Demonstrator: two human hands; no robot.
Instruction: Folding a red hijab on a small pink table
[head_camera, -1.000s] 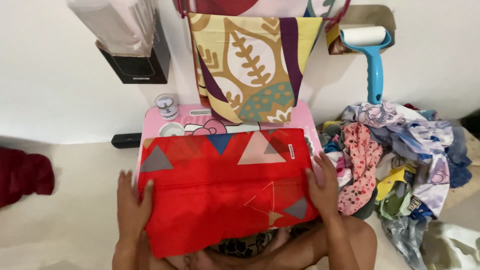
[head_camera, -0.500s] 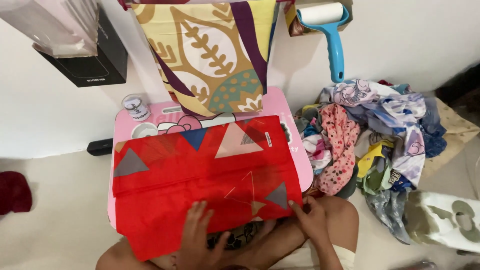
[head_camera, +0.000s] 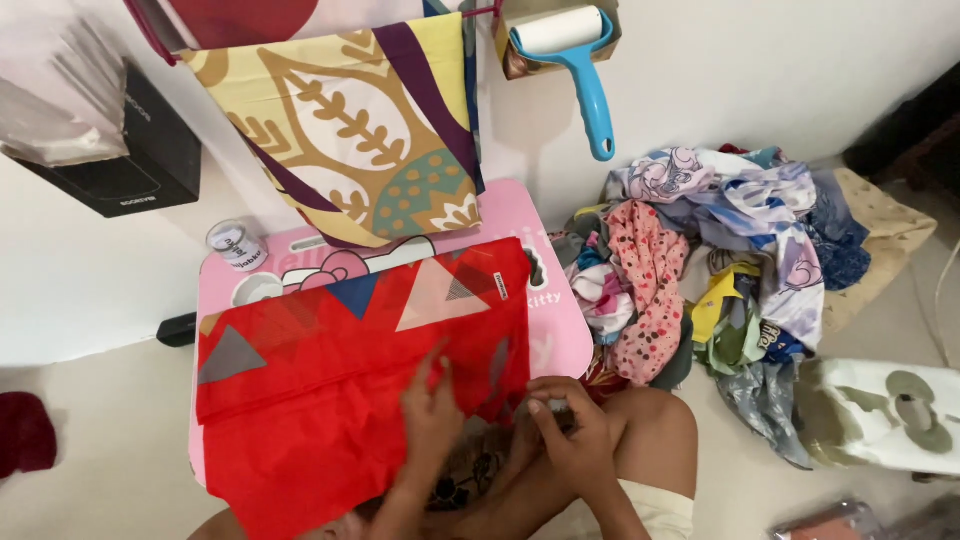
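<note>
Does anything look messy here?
Yes. A jumbled heap of colourful fabric scraps spills across the floor right of the pink board. The red triangle-patterned cloth under both hands lies rumpled and skewed.

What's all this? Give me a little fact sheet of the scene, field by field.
Setting: floor by a white wall
Left hand: flat on the red cloth
Right hand: pinching the red cloth's near right edge
Red cloth: triangle-patterned, spread over a pink lap table
On table: small jar at far left corner
Wall: patterned yellow cloth, blue lint roller, black box
Right of table: heap of mixed fabrics
</note>
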